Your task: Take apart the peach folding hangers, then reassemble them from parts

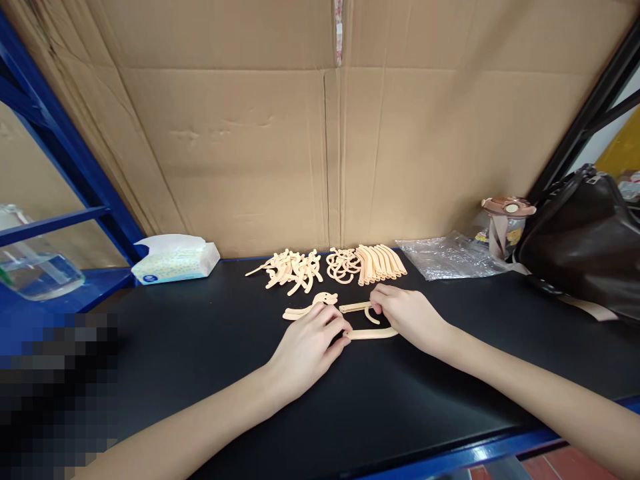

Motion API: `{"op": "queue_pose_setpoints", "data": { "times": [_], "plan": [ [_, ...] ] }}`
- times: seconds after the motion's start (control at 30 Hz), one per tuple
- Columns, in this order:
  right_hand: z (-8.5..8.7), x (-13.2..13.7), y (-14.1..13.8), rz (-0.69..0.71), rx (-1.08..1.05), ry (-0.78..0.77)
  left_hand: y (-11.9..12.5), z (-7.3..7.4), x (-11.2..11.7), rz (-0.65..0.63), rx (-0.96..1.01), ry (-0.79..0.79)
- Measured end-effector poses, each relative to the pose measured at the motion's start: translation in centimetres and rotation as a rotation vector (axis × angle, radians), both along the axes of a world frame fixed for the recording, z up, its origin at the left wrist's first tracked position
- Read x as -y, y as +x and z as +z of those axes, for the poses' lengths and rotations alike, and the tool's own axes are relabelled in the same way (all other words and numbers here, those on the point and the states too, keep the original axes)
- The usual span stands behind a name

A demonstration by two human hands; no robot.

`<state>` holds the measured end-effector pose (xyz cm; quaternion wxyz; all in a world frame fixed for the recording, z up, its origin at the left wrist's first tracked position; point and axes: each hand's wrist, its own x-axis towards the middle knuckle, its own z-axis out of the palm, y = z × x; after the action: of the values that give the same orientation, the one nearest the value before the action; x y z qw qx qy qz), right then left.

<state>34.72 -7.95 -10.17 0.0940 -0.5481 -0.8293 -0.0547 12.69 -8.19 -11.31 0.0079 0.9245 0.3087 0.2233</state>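
My left hand [311, 341] has its thumb and fingertips closed at the left end of a curved beige bar [371, 334], which looks like a folding-hanger arm and lies low over the black table. My right hand [414, 317] pinches the right end of a shorter-looking beige channelled bar [354, 307]; its palm covers the far end of the curved bar. A thin beige hook [370, 316] curves down beside the right fingertips. Just beyond my left fingers lie more beige arms [296, 313] and a small piece with holes [327, 298], partly hidden by that hand.
At the back lie a heap of small beige parts [295, 270], a pile of hooks [343, 265] and a row of arms [381, 264]. A tissue pack [175, 260] stands left; clear plastic bag [450, 257], bottle [507, 223] and dark bag [583, 240] are right. Cardboard [240, 160] walls the back.
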Motion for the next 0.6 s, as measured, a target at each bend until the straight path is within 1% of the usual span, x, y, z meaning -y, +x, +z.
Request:
{"op": "queue_pose_setpoints", "data": {
  "times": [0.1, 0.2, 0.3, 0.4, 0.5, 0.6],
  "plan": [
    [0.0, 0.0, 0.0, 0.005, 0.015, 0.016, -0.1, 0.2, 0.0, 0.036, -0.003, 0.012],
    [0.1, 0.1, 0.0, 0.030, 0.019, 0.082, -0.5, 0.4, -0.6, 0.099, 0.001, 0.038],
    [0.3, 0.5, -0.2, 0.129, 0.002, 0.170, -1.1, 0.5, -1.6, 0.161, -0.007, 0.072],
    [0.6, 1.3, -0.7, 0.264, -0.024, 0.221, -1.6, 0.3, -2.7, 0.225, -0.037, 0.052],
    [0.5, 2.1, -1.1, 0.339, -0.018, 0.204, -1.8, 0.1, -3.2, 0.248, -0.047, -0.006],
    [0.3, 2.4, -1.4, 0.344, 0.011, 0.143, -1.7, 0.1, -3.2, 0.247, -0.060, -0.016]
  ]
}}
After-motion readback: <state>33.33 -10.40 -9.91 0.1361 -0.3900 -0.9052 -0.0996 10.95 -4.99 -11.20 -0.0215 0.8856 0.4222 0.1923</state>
